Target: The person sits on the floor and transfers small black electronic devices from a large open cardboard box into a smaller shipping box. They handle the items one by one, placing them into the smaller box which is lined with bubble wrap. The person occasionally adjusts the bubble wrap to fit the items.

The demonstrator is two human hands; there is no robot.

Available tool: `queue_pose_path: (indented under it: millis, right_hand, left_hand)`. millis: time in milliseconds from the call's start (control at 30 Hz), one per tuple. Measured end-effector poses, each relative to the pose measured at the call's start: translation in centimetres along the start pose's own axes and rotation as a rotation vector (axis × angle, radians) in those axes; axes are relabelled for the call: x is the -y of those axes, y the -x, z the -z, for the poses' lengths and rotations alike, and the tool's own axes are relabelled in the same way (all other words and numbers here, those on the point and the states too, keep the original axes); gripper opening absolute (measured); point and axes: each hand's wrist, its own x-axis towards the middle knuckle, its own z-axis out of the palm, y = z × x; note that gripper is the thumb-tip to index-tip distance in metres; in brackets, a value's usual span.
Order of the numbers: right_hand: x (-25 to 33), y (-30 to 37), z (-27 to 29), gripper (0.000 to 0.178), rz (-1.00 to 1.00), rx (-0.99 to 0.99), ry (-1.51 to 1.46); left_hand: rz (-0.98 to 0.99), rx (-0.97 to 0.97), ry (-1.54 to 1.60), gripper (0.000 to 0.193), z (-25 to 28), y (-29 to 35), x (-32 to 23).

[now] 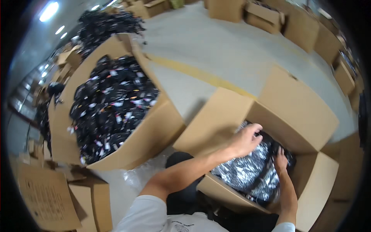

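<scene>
- My left hand (247, 139) rests with curled fingers on the shiny plastic-wrapped bundle (247, 172), right of the frame's centre.
- My right hand (281, 159) presses on the bundle's far side; I cannot tell how firmly it grips.
- The bundle sits inside the open cardboard box (293, 112), flaps spread (lower right of the frame).
- Left of centre, a large carton (154, 135) brims with black packaged items (112, 104).
- A yellow floor line (201, 73) runs above the two.

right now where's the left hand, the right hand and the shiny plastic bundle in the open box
left hand (247, 138), head view, back of the hand
right hand (281, 160), head view, knuckles
shiny plastic bundle (247, 172), head view, its crinkled top
</scene>
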Motion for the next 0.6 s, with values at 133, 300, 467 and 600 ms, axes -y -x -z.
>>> queue_pose_path:
  millis: [133,300,467,600]
  right_hand:
    - [2.4,-0.6,2.2,0.097,0.069,0.095,0.18]
    - [2.2,6.7,10.5,0.072,0.256,0.099,-0.202]
    - [1.5,13.0,12.1,0.05,0.139,0.201,-0.504]
    - [6.3,15.3,13.3,0.052,0.22,0.236,-0.304]
  left_hand:
    - [0.002,-0.154,0.044,0.035,6.4,2.8,-0.5]
    - [0.079,-0.443,-0.042,0.024,19.5,10.9,-3.2]
    - [0.204,-0.973,-0.258,0.064,34.3,9.2,8.5]
    - [0.35,-0.916,-0.495,0.083,36.0,4.7,11.5]
